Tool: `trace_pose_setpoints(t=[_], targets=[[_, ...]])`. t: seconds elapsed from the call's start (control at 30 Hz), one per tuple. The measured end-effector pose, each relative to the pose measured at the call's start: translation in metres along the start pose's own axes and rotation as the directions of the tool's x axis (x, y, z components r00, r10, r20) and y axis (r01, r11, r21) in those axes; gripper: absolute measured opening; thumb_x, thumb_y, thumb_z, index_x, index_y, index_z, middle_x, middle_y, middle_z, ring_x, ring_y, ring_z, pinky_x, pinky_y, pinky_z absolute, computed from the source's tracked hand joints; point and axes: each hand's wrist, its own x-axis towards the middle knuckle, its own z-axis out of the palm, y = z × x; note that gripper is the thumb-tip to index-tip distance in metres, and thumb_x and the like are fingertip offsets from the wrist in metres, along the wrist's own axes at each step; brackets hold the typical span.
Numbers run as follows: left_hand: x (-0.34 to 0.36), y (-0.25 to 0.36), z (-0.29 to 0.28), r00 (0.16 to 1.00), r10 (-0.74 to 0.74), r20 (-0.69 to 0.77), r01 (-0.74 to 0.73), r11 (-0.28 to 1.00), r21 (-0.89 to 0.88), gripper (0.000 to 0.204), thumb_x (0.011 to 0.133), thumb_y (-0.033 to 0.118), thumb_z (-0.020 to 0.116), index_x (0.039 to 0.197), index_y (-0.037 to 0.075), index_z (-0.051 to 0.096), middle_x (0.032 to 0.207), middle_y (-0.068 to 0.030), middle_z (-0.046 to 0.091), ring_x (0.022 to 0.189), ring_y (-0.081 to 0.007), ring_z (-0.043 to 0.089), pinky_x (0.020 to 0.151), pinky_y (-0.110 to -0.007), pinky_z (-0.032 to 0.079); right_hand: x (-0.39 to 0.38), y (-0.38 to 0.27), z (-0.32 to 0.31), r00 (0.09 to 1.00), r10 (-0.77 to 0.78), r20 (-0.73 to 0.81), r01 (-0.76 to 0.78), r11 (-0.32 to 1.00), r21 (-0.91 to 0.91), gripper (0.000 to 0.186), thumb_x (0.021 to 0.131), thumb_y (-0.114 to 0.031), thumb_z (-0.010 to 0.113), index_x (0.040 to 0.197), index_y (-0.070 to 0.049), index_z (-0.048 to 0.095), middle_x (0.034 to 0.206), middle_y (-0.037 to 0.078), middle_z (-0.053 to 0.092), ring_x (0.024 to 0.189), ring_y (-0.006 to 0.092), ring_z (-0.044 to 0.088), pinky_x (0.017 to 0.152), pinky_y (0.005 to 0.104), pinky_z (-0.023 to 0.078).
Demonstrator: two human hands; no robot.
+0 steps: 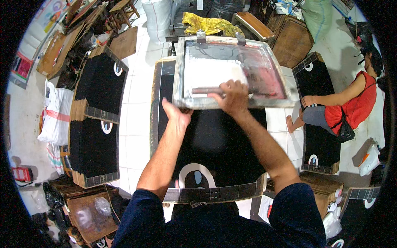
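A screen printing frame (178,74) with a pale rim lies tilted over the far part of a board covered in black fabric (223,144). Its mesh carries white ink on the left and reddish smears on the right. My right hand (235,98) is closed around a long squeegee (202,90) laid across the mesh near the frame's near edge. At the near left corner, my left hand (178,115) grips the frame, thumb up, its other fingers partly hidden beneath the rim. Close to me, the fabric bears a printed eye-like shape (197,175) in white and blue.
Stacked boards with black fabric (99,78) stand left, and more (316,89) stand right. A person in a red top (351,99) sits beside the right stack, one hand near it. Behind the frame lies a yellow cloth (211,25). Two hinge clamps (201,37) hold the frame's far edge.
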Motion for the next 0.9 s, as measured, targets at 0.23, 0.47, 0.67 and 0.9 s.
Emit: trace_pose_setpoints(t=[0.23, 0.47, 0.67, 0.9], targets=[[0.063, -0.046, -0.118, 0.811, 0.577, -0.096, -0.267, 0.511, 0.817, 0.078, 0.094, 0.048, 0.071, 0.146, -0.005, 0.045, 0.136, -0.0227, 0.055, 0.123, -0.0353, 0.055, 0.111, -0.044, 0.042, -0.033, 0.013, 0.073, 0.98, -0.002, 0.197, -0.029, 0.988, 0.154, 0.039, 0.083, -0.047, 0.078, 0.098, -0.012, 0.07, 0.092, 0.006, 0.068, 0.091, 0.029, 0.064, 0.082, 0.0474, 0.044], [0.082, -0.042, -0.142, 0.525, 0.399, 0.752, -0.42, -0.647, 0.636, 0.125, 0.068, 0.064, 0.088, 0.155, -0.006, 0.031, 0.154, -0.029, 0.043, 0.148, -0.0401, 0.039, 0.123, -0.055, 0.027, 0.02, 0.047, 0.101, 0.931, -0.026, 0.365, -0.035, 0.986, 0.161, 0.027, 0.082, -0.031, 0.081, 0.1, -0.013, 0.069, 0.092, 0.007, 0.072, 0.092, 0.0313, 0.067, 0.08, 0.0509, 0.045], [0.084, -0.045, -0.139, 0.509, 0.4, 0.763, -0.402, -0.673, 0.621, 0.123, 0.067, 0.057, 0.092, 0.152, -0.01, 0.034, 0.152, -0.0302, 0.046, 0.145, -0.0392, 0.043, 0.121, -0.055, 0.031, 0.098, 0.082, 0.172, 0.985, -0.036, 0.168, 0.032, 0.999, 0.025, 0.028, 0.084, -0.034, 0.079, 0.105, -0.018, 0.071, 0.103, 0.006, 0.074, 0.096, 0.0297, 0.067, 0.081, 0.0524, 0.045], [0.083, -0.045, -0.137, 0.537, 0.408, 0.738, -0.386, -0.659, 0.645, 0.12, 0.07, 0.059, 0.09, 0.152, -0.01, 0.035, 0.15, -0.0295, 0.048, 0.144, -0.039, 0.044, 0.121, -0.055, 0.032, 0.07, 0.069, 0.159, 0.98, -0.012, 0.2, 0.005, 0.999, 0.038, 0.018, 0.086, -0.027, 0.076, 0.099, -0.016, 0.069, 0.1, 0.004, 0.072, 0.098, 0.0288, 0.067, 0.08, 0.0481, 0.045]])
